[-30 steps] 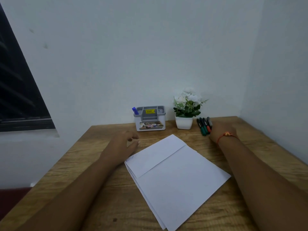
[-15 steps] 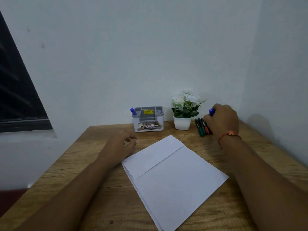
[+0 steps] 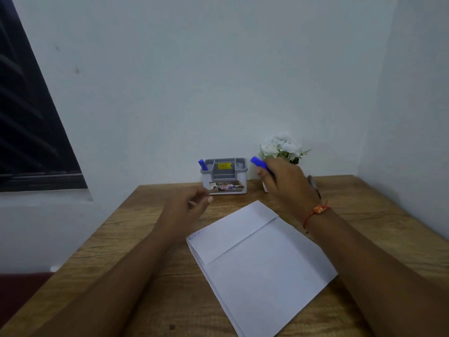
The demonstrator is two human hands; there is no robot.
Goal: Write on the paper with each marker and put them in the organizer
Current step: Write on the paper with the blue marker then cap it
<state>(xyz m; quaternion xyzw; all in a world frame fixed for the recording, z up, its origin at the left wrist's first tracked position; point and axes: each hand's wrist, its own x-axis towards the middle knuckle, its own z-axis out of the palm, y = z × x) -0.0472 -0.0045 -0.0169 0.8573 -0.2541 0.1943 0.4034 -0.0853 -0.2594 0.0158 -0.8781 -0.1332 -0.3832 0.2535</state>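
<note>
A brown wood-grain table (image 3: 150,239) carries folded white paper sheets (image 3: 262,263); behind them — a grey-and-white plastic organizer (image 3: 224,177); a white flowerpot (image 3: 265,188).

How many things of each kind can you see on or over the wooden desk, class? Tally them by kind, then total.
Blue plastic markers: 2, the standing blue marker and the held blue marker in the right hand
Dark marker, partly hidden: 1
Grey-and-white plastic organizer: 1
White-flowered potted plant: 1
White paper stack: 1
Total: 6 visible
</note>
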